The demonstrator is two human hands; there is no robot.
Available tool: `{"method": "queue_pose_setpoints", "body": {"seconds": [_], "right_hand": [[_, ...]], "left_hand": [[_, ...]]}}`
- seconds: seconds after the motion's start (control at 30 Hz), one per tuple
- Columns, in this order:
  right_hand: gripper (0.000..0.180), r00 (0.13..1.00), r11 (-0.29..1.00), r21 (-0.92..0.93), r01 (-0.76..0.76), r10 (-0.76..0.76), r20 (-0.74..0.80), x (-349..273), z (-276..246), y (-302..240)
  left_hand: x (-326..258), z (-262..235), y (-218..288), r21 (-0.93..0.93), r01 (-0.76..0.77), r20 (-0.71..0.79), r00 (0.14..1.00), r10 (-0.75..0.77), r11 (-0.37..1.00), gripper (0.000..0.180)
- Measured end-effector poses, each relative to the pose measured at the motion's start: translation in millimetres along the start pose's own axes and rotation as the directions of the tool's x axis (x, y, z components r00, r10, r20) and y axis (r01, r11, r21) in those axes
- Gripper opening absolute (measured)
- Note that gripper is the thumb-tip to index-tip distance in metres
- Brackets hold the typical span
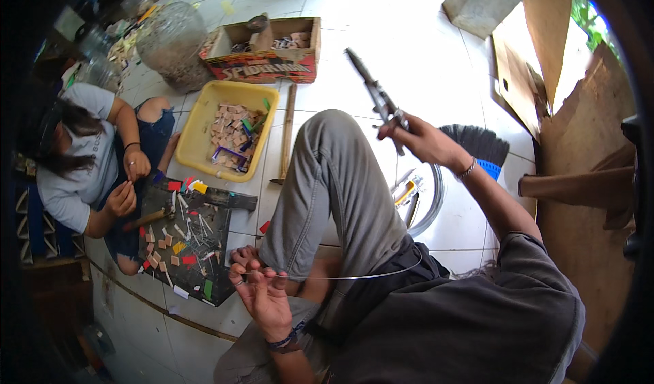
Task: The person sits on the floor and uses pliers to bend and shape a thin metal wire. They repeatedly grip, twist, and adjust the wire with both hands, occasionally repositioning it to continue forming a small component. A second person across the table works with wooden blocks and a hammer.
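Observation:
My left hand (266,301) is in front of my lap with its fingertips pinched on a thin metal wire (354,278). The wire runs right across my thigh and bends upward near my waist. Raised over the tiled floor to the right of my knee, my right hand (432,141) grips metal pliers (377,91), whose long end points up and to the left. A coil of wire (438,203) lies on the floor below my right forearm, beside several small tools.
A co-worker (82,128) sits at the left by a dark board (160,275) strewn with small coloured pieces and nails. Beyond are a yellow basin (189,142), a hammer (289,121) and a cardboard box (266,68). A broom head (489,167) and wooden panels (579,118) stand right.

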State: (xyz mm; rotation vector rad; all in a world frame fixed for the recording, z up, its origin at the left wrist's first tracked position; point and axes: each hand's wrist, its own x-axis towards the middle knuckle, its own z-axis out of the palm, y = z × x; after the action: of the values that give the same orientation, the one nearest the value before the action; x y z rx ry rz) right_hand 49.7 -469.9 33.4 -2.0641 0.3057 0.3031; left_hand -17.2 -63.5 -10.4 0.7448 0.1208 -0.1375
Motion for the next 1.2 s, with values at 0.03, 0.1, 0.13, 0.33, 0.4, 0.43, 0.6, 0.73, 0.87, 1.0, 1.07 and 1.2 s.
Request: {"method": "queue_pose_setpoints", "body": {"seconds": [0.03, 0.1, 0.13, 0.33, 0.4, 0.43, 0.6, 0.73, 0.87, 1.0, 1.07, 1.2], "right_hand": [[0.047, 0.991, 0.993, -0.041, -0.112, 0.109, -0.082, 2, -9, 16], [0.046, 0.962, 0.960, -0.171, -0.223, 0.189, -0.199, 2, -17, 55], [0.045, 0.955, 0.932, -0.267, -0.244, 0.182, -0.234, 5, -18, 76], [0.052, 0.967, 0.814, -0.557, -0.163, 0.020, -0.253, -5, 8, 181], [0.051, 0.983, 0.763, -0.639, -0.096, -0.027, -0.181, -11, 18, 194], [0.051, 0.991, 0.723, -0.688, -0.057, -0.045, -0.129, -12, 21, 197], [0.055, 0.998, 0.665, -0.744, 0.055, -0.045, 0.034, -8, 29, 199], [0.063, 0.992, 0.673, -0.730, 0.116, -0.111, 0.056, 4, 29, 204], [0.066, 0.987, 0.660, -0.736, 0.147, -0.151, 0.062, 29, 34, 213], [0.066, 0.971, 0.633, -0.753, 0.181, -0.235, 0.036, 39, 37, 220], [0.067, 0.972, 0.655, -0.734, 0.179, -0.235, 0.027, 38, 35, 219], [0.068, 0.984, 0.654, -0.744, 0.137, -0.177, 0.026, 34, 38, 203]], "left_hand": [[-2, 10, -3, 0.028, 0.007, 0.053, 0.999, -0.009, 1.000, 0.034], [-7, 34, -9, 0.046, 0.031, 0.115, 0.993, -0.036, 0.998, 0.033], [-7, 47, -13, 0.050, 0.032, 0.146, 0.988, -0.039, 0.998, 0.032], [-26, 124, -39, 0.135, 0.081, 0.286, 0.951, -0.117, 0.988, 0.031], [-25, 140, -50, 0.162, 0.073, 0.459, 0.877, -0.141, 0.984, 0.026], [-27, 147, -57, 0.199, 0.064, 0.514, 0.843, -0.160, 0.978, 0.025], [-42, 168, -82, 0.365, -0.004, 0.732, 0.618, -0.285, 0.931, 0.027], [-61, 182, -109, 0.467, 0.011, 0.751, 0.522, -0.403, 0.884, 0.015], [-78, 186, -138, 0.593, 0.014, 0.757, 0.330, -0.564, 0.805, 0.021], [-90, 190, -152, 0.606, 0.015, 0.741, 0.354, -0.572, 0.795, 0.034], [-86, 195, -153, 0.537, -0.034, 0.773, 0.420, -0.475, 0.843, 0.040], [-67, 210, -143, 0.501, -0.257, 0.846, 0.348, -0.405, 0.826, 0.055]]}}
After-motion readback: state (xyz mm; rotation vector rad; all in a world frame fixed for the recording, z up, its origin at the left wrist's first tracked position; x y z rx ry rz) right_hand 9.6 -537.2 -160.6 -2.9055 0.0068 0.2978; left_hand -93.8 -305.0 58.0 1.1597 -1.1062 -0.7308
